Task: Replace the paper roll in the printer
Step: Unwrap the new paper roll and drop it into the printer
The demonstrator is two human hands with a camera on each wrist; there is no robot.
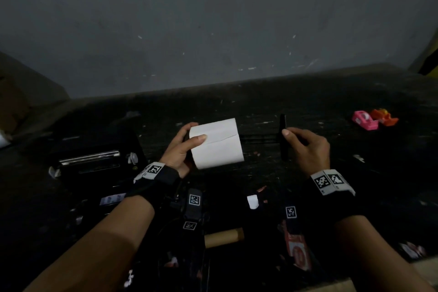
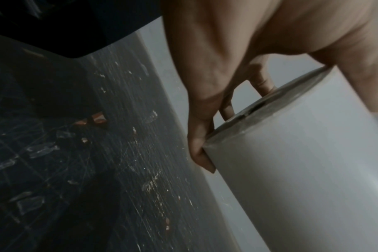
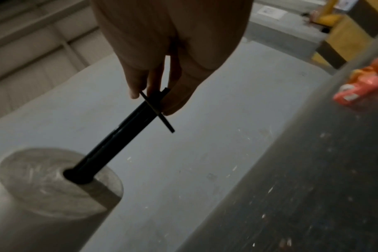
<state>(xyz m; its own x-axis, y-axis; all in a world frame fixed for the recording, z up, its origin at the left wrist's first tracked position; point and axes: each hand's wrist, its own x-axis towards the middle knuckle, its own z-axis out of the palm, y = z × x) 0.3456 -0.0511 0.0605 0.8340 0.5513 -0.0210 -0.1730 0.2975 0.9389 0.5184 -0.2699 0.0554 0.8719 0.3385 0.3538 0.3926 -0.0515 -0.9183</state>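
Observation:
My left hand (image 1: 182,147) grips a white paper roll (image 1: 216,143) at its left end, above the dark table; the left wrist view shows fingers (image 2: 202,150) curled round the paper roll (image 2: 302,162). My right hand (image 1: 305,143) pinches the flanged end of a black spindle (image 1: 283,136). The black spindle (image 3: 119,134) has its far end inside the core hole of the paper roll (image 3: 54,184), held by the right hand (image 3: 162,95). The black printer (image 1: 94,163) stands open at the left. An empty brown cardboard core (image 1: 224,237) lies near the front edge.
Pink and orange tape dispensers (image 1: 374,119) sit at the back right of the scratched black table (image 1: 308,102). Paper scraps and a red-and-white label (image 1: 297,250) litter the front. A grey wall rises behind the table.

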